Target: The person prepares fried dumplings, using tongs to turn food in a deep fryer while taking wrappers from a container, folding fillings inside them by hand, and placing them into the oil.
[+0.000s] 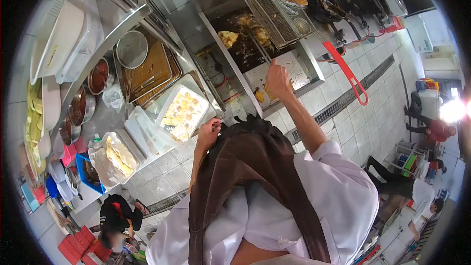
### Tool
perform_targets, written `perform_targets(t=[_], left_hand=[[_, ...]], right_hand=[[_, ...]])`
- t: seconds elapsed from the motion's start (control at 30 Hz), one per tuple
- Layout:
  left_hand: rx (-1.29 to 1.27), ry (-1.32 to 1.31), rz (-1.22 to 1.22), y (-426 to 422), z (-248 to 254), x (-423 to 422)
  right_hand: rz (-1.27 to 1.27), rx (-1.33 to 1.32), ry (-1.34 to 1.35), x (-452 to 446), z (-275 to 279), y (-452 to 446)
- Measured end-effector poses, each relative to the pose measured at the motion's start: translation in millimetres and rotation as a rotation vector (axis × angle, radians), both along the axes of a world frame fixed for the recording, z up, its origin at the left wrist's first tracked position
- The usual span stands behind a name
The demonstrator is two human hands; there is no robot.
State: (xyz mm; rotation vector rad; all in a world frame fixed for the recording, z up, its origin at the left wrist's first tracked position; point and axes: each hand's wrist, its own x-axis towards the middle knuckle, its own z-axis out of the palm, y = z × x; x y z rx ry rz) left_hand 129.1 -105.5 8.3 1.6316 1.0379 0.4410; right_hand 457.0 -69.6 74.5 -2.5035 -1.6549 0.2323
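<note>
Fingers of the right hand (278, 81) are wrapped around a long metal utensil (261, 49), upper centre, its far end among the fried pieces (228, 39) in dark oil (232, 55). The left hand (210, 130), centre, has curled fingers near a white tub (170, 139); whether they grip anything, I cannot tell. A sharp jab could splash oil onto bare skin; bumping the jutting red handle (347, 71) might shift the basket (265, 12).
</note>
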Motion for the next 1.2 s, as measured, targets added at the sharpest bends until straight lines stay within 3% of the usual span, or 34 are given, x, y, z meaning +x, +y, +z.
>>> perform_targets(t=[0.17, 0.27, 0.47, 0.63, 0.77, 1.1, 1.2], left_hand=[[0.025, 0.091, 0.009, -1, -2, -8], [0.055, 0.095, 0.005, 0, 1, -13], [-0.021, 0.202, 0.058, -9, -4, -20], [0.015, 0.212, 0.044, -16, -16, -24], [-0.096, 0.28, 0.072, -16, 1, -22], [-0.2, 0.393, 0.094, -20, -4, -38], [0.003, 0.324, 0.056, -20, -11, -38]], right_hand=[[-0.273, -0.06, 0.028, 29, -65, 13], [-0.264, -0.004, 0.049, 38, -79, 11], [-0.226, 0.077, 0.136, 25, -60, 20], [-0.213, 0.036, 0.136, 19, -81, 88], [-0.188, -0.009, 0.1, 24, -98, 123], [-0.271, 0.008, 0.216, 27, -99, 101], [-0.286, -0.013, 0.208, 24, -96, 87]])
